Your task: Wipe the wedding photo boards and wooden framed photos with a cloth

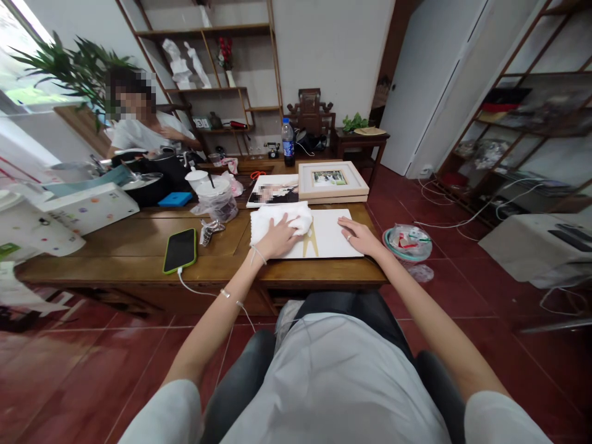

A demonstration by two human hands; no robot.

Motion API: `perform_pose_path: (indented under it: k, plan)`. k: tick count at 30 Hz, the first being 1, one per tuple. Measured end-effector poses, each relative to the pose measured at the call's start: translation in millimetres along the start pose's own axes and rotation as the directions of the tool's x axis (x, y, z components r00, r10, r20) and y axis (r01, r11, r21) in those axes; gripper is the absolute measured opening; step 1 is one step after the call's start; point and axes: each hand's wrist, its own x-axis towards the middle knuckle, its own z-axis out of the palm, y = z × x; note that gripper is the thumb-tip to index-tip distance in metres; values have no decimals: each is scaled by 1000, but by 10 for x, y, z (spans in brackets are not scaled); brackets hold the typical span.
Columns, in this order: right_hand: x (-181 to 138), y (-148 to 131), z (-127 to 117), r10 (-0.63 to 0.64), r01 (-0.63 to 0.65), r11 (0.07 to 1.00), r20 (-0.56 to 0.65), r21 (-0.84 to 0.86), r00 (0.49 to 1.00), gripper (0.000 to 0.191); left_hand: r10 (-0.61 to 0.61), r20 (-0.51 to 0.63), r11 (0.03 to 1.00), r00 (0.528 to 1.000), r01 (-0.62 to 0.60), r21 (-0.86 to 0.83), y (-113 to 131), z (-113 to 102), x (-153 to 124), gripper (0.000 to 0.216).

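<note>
A white board (pixel 338 234) with a gold, pointed shape (pixel 310 242) on it lies at the table's near edge. My left hand (pixel 279 237) presses down on a bunched white cloth (pixel 300 213), gripping it over the board's left part. The cloth covers that part of the board and some of the gold shape. On the board's right side rests my right hand (pixel 358 236), fingers stretched out and holding nothing. Just behind are a light wooden picture frame (pixel 356 180) and a photo print (pixel 282 188).
A phone (pixel 180 250) on a cable, a plastic-wrapped cup (pixel 216 200), red-handled scissors (pixel 258 176) and a bottle (pixel 287 145) stand or lie on the wooden table (pixel 222 246). Another person (pixel 143 126) sits at the far left. A bagged bin (pixel 407 242) is on the floor, right.
</note>
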Motion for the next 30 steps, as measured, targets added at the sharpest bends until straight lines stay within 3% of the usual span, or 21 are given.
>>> perform_pose_path:
  k: [6, 10, 14, 24, 27, 30]
  plan:
    - [9, -3, -1, 9, -9, 1000, 13, -10, 1000, 38, 136, -36, 991, 990, -135, 12, 158, -40, -690, 38]
    - [14, 3, 6, 15, -15, 1000, 0, -5, 1000, 37, 183, -16, 983, 983, -183, 0, 165, -77, -862, 36]
    - [13, 0, 4, 14, -14, 1000, 10, -8, 1000, 37, 131, -13, 991, 991, -131, 13, 108, -52, -650, 37]
    - [4, -6, -7, -2, 2, 1000, -2, -6, 1000, 37, -47, 14, 998, 999, 48, -39, -75, -20, 373, 47]
    - [4, -5, -4, 0, 0, 1000, -6, -13, 1000, 36, -47, 6, 998, 999, 47, -34, 27, -18, 414, 46]
    - [4, -6, -1, 2, -2, 1000, -7, -15, 1000, 36, -6, -20, 1000, 1000, 5, -12, 194, -2, 279, 43]
